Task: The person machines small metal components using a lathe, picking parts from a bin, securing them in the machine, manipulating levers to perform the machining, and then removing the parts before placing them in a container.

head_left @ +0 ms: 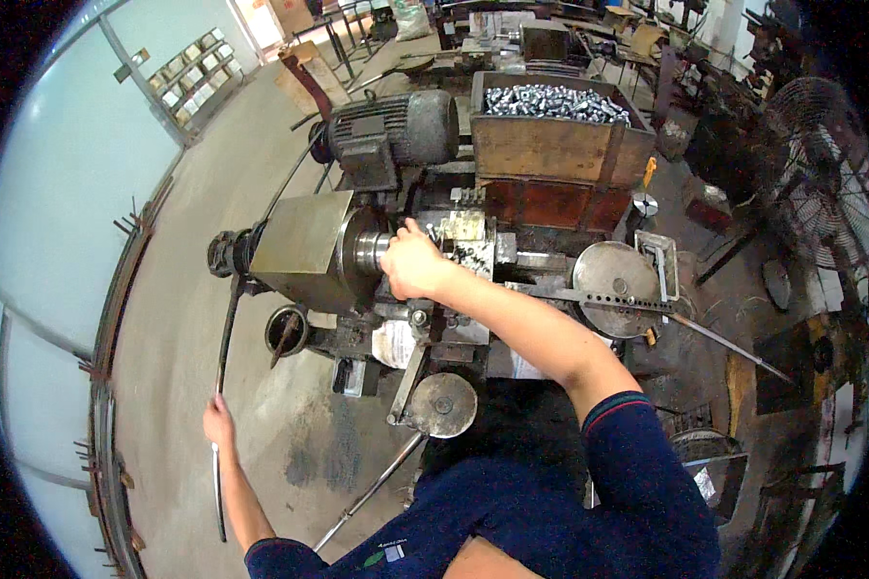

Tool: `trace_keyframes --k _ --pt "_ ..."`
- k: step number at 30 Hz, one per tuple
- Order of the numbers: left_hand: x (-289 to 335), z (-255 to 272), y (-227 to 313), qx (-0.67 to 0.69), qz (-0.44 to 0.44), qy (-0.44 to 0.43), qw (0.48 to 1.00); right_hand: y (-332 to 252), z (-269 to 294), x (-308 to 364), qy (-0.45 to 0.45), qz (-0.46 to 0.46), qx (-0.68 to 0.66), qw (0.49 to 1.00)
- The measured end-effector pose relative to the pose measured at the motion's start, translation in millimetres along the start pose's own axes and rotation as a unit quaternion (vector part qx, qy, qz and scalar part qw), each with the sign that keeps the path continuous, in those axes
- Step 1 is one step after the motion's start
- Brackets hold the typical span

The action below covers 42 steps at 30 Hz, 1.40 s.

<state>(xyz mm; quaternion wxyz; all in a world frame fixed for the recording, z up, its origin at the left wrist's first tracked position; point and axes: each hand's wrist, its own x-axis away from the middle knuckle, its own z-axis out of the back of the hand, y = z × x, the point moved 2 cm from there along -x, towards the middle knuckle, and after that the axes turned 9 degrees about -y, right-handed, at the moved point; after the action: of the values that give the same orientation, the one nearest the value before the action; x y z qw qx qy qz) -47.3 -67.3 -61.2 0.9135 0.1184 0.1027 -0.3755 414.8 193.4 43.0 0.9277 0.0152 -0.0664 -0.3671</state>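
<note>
My left hand [219, 423] is closed round a long dark lever rod [228, 333] that runs up to the rear end of a lathe's headstock [301, 241]. My right hand [415, 263] reaches across the machine to the shiny spindle nose [370, 253]. Its fingers are bent in at the front of the spindle, and what they hold there is hidden. Just right of that hand sits the dirty tool slide [471, 256], strewn with metal chips. Below the hand, a flat link bar [411, 381] joins a round metal disc [444, 403].
Behind the lathe stand an electric motor [410, 130] and a wooden crate [560, 145] filled with small shiny metal parts. A larger disc [616, 280] with a long handle [729, 347] lies to the right. A big caged fan [811, 164] stands at the far right.
</note>
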Motion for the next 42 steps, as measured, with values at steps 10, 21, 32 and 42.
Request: trace_keyframes --k 10,21,32,42 --pt "51 10 60 0.137 -0.058 -0.194 0.97 10 2 19 0.058 -0.022 0.025 0.998" --pt "27 5 86 0.503 -0.046 -0.376 0.776 151 87 95 0.38 -0.183 0.006 0.907" --pt "65 29 95 0.409 0.036 -0.398 0.82 104 -108 374 0.251 -0.365 -0.297 0.846" --pt "157 119 219 0.493 0.07 -0.368 0.785 -5 -297 696 -0.068 -0.799 -0.295 0.519"
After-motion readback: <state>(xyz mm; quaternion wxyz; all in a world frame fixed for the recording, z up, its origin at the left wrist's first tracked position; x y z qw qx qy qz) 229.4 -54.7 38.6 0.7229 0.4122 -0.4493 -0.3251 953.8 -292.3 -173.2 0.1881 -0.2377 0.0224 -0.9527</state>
